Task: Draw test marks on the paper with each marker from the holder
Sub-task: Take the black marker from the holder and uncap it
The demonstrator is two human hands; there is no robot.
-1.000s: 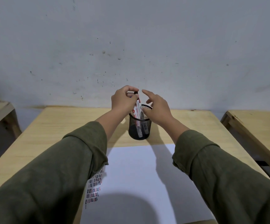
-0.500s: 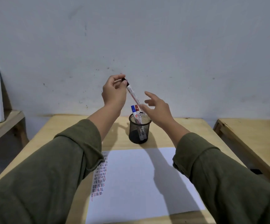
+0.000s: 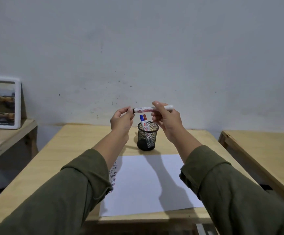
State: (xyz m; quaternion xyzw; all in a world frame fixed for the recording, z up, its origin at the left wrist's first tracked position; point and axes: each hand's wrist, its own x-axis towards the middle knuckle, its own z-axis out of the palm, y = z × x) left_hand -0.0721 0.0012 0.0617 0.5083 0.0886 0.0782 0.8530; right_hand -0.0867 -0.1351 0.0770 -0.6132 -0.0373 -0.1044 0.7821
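I hold a white marker (image 3: 146,109) level in the air above the black mesh holder (image 3: 147,138). My left hand (image 3: 122,122) pinches its dark cap end on the left. My right hand (image 3: 166,120) grips the barrel on the right, with the white tail sticking out past the fingers. Two markers stand in the holder, one with a blue cap (image 3: 141,117) and one with a red cap (image 3: 144,116). The white paper (image 3: 148,182) lies on the wooden desk (image 3: 70,150) in front of the holder, with rows of short marks (image 3: 113,173) down its left edge, partly hidden by my left sleeve.
A framed picture (image 3: 1,102) leans on the wall on a low wooden shelf (image 3: 5,138) at left. Another wooden table (image 3: 263,150) stands at right across a narrow gap. The grey wall rises right behind the desk.
My left hand lifted the marker out of the holder and turned it level. My right hand rose from the holder and took hold of the barrel. The view tilted upward.
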